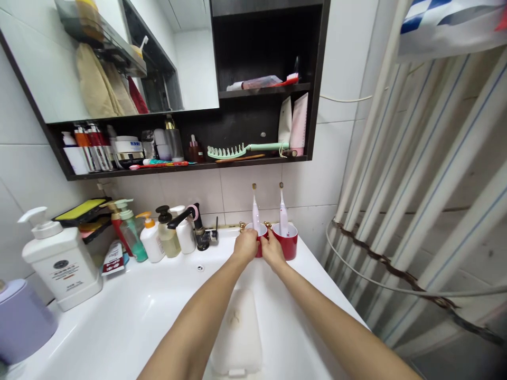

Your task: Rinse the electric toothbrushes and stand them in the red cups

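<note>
Two red cups stand side by side at the basin's back right corner, each with a gold handle on its left and a pale electric toothbrush upright inside. My left hand is closed around the left side of the left red cup, covering much of it. My right hand sits between the cups, its fingers closed against the left cup's right side; its fingertips are partly hidden. Left toothbrush and right toothbrush both rise above the rims. The right red cup is just beside my right hand.
A black faucet and several pump bottles line the basin's back edge. A white rectangular object lies in the basin below my forearms. Above hangs a dark shelf cabinet with a green hairbrush. Pipes stand at right.
</note>
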`<action>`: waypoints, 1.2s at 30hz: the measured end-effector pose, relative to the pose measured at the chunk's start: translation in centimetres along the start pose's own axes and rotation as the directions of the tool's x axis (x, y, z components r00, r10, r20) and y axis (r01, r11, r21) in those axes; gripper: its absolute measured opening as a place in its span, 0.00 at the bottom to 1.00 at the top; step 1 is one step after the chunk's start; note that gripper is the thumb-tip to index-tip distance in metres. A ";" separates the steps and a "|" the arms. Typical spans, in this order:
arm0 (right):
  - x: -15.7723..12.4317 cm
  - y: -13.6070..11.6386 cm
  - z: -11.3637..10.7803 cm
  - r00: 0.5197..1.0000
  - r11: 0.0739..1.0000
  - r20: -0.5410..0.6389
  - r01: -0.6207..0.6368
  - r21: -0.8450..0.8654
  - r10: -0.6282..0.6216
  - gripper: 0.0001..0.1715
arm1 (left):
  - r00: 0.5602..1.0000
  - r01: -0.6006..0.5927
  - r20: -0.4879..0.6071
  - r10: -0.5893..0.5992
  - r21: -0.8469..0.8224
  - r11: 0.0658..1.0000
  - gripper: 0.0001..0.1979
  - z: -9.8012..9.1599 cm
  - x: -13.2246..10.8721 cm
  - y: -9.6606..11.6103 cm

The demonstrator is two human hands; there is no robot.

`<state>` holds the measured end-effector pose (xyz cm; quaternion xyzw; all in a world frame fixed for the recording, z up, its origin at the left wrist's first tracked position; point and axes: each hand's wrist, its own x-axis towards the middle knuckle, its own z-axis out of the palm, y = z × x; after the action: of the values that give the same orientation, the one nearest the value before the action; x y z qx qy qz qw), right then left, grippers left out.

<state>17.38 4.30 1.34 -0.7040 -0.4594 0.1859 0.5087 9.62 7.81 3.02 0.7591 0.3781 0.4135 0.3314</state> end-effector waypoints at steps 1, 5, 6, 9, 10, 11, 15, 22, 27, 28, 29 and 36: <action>0.0 0.1 0.0 1.000 1.000 -0.002 0.003 0.007 -0.003 0.28 | 1.000 -0.004 0.002 0.004 0.002 1.000 0.10 0.0 -0.1 0.0; -0.7 -0.4 -0.5 0.997 0.996 -0.026 0.074 0.045 -0.073 0.28 | 0.994 -0.071 -0.079 0.069 -0.019 0.997 0.13 -0.6 -0.7 0.5; -1.2 -0.9 -0.8 0.994 0.993 -0.035 0.102 0.059 -0.100 0.28 | 0.990 -0.069 -0.130 0.063 -0.045 0.997 0.15 -1.0 -1.0 0.8; -3.0 -3.2 -2.3 0.985 0.979 -0.049 0.172 0.109 -0.168 0.31 | 0.967 -0.008 -0.247 -0.069 -0.295 0.955 0.22 -2.9 -2.5 2.9; -3.7 -4.2 -3.0 0.980 0.968 -0.038 0.200 0.154 -0.197 0.32 | 0.961 0.001 -0.248 -0.119 -0.427 0.904 0.25 -3.7 -3.2 3.9; -4.6 -5.4 -3.7 0.972 0.951 -0.028 0.236 0.199 -0.235 0.33 | 0.970 -0.042 -0.221 -0.101 -0.563 0.825 0.30 -4.6 -4.0 5.1; -7.9 -9.7 -5.7 0.883 0.682 0.024 0.345 0.645 -0.469 0.37 | 0.991 -0.126 -0.124 0.042 -0.830 0.544 0.36 -7.1 -7.3 9.7; -10.0 -10.9 -5.6 0.921 0.563 0.074 0.169 0.809 -0.383 0.29 | 0.999 -0.038 -0.035 0.016 -0.892 0.450 0.24 -7.6 -9.5 11.0; -9.6 -11.0 -5.6 0.954 0.630 0.188 0.000 0.777 -0.232 0.23 | 0.971 0.241 0.208 -0.121 -0.858 0.454 0.26 -8.0 -9.0 10.7; -9.4 -11.0 -5.4 0.954 0.667 0.203 -0.005 0.745 -0.220 0.26 | 0.962 0.274 0.245 -0.124 -0.842 0.464 0.27 -8.0 -8.8 10.8; -9.2 -10.9 -5.1 0.956 0.716 0.204 0.011 0.698 -0.213 0.27 | 0.954 0.300 0.274 -0.125 -0.828 0.473 0.28 -7.9 -8.6 10.8; -4.5 -6.2 -4.5 0.974 0.982 -0.123 0.188 -0.027 -0.190 0.20 | 0.908 0.419 0.330 -0.259 -0.745 0.518 0.29 -5.9 -8.7 7.7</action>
<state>15.50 -1.55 7.72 -0.6711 -0.4930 0.0887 0.5466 3.57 -2.24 8.64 0.4716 0.2607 0.3962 0.7434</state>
